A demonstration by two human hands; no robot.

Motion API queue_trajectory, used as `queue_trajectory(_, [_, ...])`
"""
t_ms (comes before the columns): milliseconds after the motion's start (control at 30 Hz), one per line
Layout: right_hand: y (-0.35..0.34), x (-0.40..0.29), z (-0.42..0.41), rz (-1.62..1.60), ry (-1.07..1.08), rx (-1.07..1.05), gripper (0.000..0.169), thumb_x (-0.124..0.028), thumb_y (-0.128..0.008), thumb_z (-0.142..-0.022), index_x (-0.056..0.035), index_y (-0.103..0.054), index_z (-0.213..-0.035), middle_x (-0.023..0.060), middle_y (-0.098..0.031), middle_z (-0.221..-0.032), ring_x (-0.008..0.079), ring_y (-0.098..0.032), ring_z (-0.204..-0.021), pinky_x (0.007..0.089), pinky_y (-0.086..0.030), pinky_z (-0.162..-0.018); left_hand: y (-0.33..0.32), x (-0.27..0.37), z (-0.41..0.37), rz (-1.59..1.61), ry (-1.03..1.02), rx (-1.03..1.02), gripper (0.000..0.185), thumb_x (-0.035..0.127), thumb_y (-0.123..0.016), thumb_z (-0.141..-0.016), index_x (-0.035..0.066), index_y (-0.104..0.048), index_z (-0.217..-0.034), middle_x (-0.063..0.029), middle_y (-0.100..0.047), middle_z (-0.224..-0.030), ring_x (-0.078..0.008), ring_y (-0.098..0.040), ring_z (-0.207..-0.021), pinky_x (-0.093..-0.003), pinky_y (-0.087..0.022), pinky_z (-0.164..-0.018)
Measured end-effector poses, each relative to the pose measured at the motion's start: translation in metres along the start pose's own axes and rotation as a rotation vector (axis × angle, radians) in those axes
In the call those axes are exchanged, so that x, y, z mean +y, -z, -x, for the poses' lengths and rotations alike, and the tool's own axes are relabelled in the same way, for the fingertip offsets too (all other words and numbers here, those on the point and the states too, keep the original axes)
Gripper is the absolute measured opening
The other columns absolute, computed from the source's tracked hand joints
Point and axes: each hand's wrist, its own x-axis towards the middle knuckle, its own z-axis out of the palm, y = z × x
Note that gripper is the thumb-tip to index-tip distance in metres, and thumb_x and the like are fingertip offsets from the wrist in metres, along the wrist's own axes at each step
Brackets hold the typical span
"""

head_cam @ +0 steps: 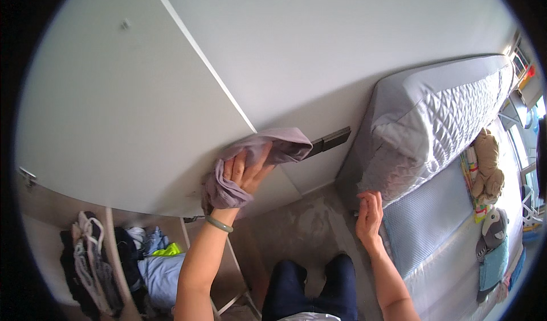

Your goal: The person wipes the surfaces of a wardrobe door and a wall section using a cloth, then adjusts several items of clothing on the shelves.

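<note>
My left hand [250, 171] presses a mauve cloth [230, 193] against the lower part of a white wardrobe door [128, 107]. The cloth is bunched around the fingers, with a loose fold reaching right, and a bangle [219, 224] circles that wrist. Partly behind the cloth's right end is a dark rectangular plate [335, 138] on the white wall surface. My right hand [370, 216] holds nothing that I can see. Its fingers are loosely bent beside the lower corner of a grey quilted headboard [440, 124]; whether they touch it is unclear.
At left, the open wardrobe holds hanging clothes [92, 261] and folded clothes [162, 274]. To the right, the bed carries a blue-grey pillow [427, 218], a brown plush toy [487, 167] and a grey plush toy [495, 225]. My legs [310, 287] stand between wardrobe and bed.
</note>
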Motion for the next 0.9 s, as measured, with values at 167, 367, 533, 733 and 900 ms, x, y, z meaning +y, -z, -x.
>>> queue_trajectory(167, [-0.073, 0.057, 0.046, -0.095, 0.098, -0.026, 0.013, 0.005, -0.048, -0.089, 0.0015, -0.058, -0.097, 0.0196, -0.057, -0.094, 0.0346, -0.058, -0.083, 0.0384, -0.048, -0.072, -0.080, 0.082, 0.104, 0.210, 0.182, 0.000, 0.017, 0.036, -0.062, -0.087, 0.026, -0.064, -0.100, 0.0070, -0.052, -0.139, -0.0332, -0.050, -0.106, -0.0455, -0.042, -0.091])
queue_trajectory(367, [-0.138, 0.147, 0.098, -0.106, 0.134, -0.071, 0.014, 0.001, -0.045, -0.092, 0.0008, -0.057, -0.100, 0.0198, -0.055, -0.098, 0.0353, -0.056, -0.084, 0.0388, -0.047, -0.074, -0.101, 0.133, 0.102, 0.038, 0.114, 0.143, 0.033, 0.037, -0.061, -0.087, 0.032, -0.064, -0.119, 0.0098, -0.052, -0.136, -0.0232, -0.053, -0.100, -0.0354, -0.042, -0.086])
queue_trajectory(533, [-0.204, 0.211, 0.145, -0.145, 0.214, -0.114, 0.015, -0.003, -0.043, -0.095, -0.0003, -0.057, -0.101, 0.0186, -0.054, -0.097, 0.0339, -0.055, -0.084, 0.0387, -0.045, -0.074, -0.200, 0.236, 0.212, 0.327, 0.159, 0.118, 0.029, 0.032, -0.061, -0.086, 0.025, -0.067, -0.113, 0.0030, -0.050, -0.142, -0.0268, -0.051, -0.110, -0.0374, -0.043, -0.086])
queue_trajectory(733, [-0.231, 0.265, 0.209, -0.121, 0.211, -0.121, 0.015, -0.005, -0.044, -0.095, -0.0009, -0.059, -0.099, 0.0183, -0.055, -0.097, 0.0336, -0.055, -0.082, 0.0390, -0.046, -0.072, -0.254, 0.324, 0.279, 0.529, -0.008, -0.014, 0.038, 0.009, -0.054, -0.089, 0.014, -0.059, -0.126, -0.0020, -0.041, -0.149, -0.0239, -0.046, -0.126, -0.0355, -0.043, -0.093])
queue_trajectory(900, [-0.229, 0.245, 0.243, -0.164, 0.251, -0.213, 0.013, -0.001, -0.048, -0.091, -0.0001, -0.060, -0.097, 0.0178, -0.058, -0.093, 0.0335, -0.058, -0.078, 0.0385, -0.048, -0.068, -0.308, 0.392, 0.345, 0.159, -0.229, -0.196, 0.044, 0.024, -0.041, -0.095, 0.018, -0.043, -0.139, 0.0014, -0.025, -0.157, -0.0215, -0.031, -0.138, -0.0382, -0.028, -0.110])
